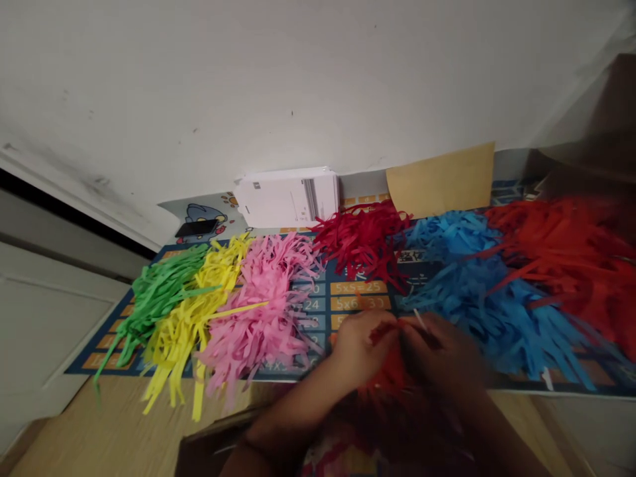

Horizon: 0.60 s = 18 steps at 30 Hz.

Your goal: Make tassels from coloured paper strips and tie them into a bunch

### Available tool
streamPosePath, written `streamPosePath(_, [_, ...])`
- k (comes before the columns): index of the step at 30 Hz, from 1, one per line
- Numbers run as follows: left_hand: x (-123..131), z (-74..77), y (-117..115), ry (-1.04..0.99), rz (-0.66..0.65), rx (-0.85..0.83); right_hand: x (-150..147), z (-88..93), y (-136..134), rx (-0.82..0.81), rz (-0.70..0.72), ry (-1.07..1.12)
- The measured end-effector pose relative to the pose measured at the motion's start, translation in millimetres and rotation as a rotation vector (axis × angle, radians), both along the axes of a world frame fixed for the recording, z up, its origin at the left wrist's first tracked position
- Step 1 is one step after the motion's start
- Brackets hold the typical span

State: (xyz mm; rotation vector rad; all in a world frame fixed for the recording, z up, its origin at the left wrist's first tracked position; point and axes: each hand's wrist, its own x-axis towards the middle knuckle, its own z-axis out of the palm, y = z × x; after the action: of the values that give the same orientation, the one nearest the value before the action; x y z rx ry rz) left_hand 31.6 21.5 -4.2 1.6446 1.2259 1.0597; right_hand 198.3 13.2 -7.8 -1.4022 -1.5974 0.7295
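My left hand (358, 346) is closed, with its fingertips pinching a red paper tassel (390, 368) near its top. Just beside it, my right hand (442, 350) is also closed on the top of that tassel, and motion blurs it. Between the two hands the red strips hang down over the table's front edge. A thin white strip (420, 320) sticks up by the right fingers; what it belongs to is hidden. Closest to my right hand lies a pile of blue tassels (501, 311). A dark red bunch (365, 238) lies beyond both hands.
Green (166, 285), yellow (199, 318) and pink tassels (268, 311) lie in piles at the left. More red ones (571, 258) are at the right. Along the wall are a phone (197, 229), a white package (288, 197) and tan paper (442, 179). A times-table mat (360, 287) covers the table.
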Motion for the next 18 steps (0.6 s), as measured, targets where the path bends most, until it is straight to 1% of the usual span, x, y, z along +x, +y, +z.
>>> streamPosePath(1, [-0.2, -0.4, 0.4, -0.073, 0.002, -0.061, 0.5, -0.5, 1.7, -0.031, -0.014, 0.012])
streamPosePath(2, [-0.5, -0.4, 1.0, -0.191, -0.003, -0.156, 1.5, -0.6, 3.4, -0.078, -0.033, 0.039])
streamPosePath(5, [-1.8, 2.1, 3.9, -0.624, 0.011, -0.499, 6.3, 2.1, 5.2, -0.217, -0.086, 0.120])
streamPosePath(7, [-2.8, 5.2, 5.8, -0.794, 0.061, -0.651, 8.2, 6.2, 2.1, -0.217, -0.069, 0.105])
streamPosePath(8, [-3.1, 6.8, 6.5, -0.838, 0.080, -0.702, 8.0, 8.5, -0.3, -0.199, -0.047, 0.089])
streamPosePath(10, [-3.4, 9.3, 7.0, -0.892, 0.079, -0.794, 5.5, 12.7, -5.7, -0.191, 0.014, 0.101])
streamPosePath(12, [-3.3, 10.4, 6.7, -0.919, 0.047, -0.848, 2.0, 15.1, -10.3, -0.247, 0.092, 0.160])
streamPosePath(14, [-3.4, 10.4, 6.0, -0.935, 0.021, -0.868, -0.8, 15.7, -13.6, -0.293, 0.149, 0.189])
streamPosePath(18, [-4.5, 9.1, 4.2, -0.946, 0.049, -0.863, -2.9, 15.5, -17.0, -0.288, 0.220, 0.158])
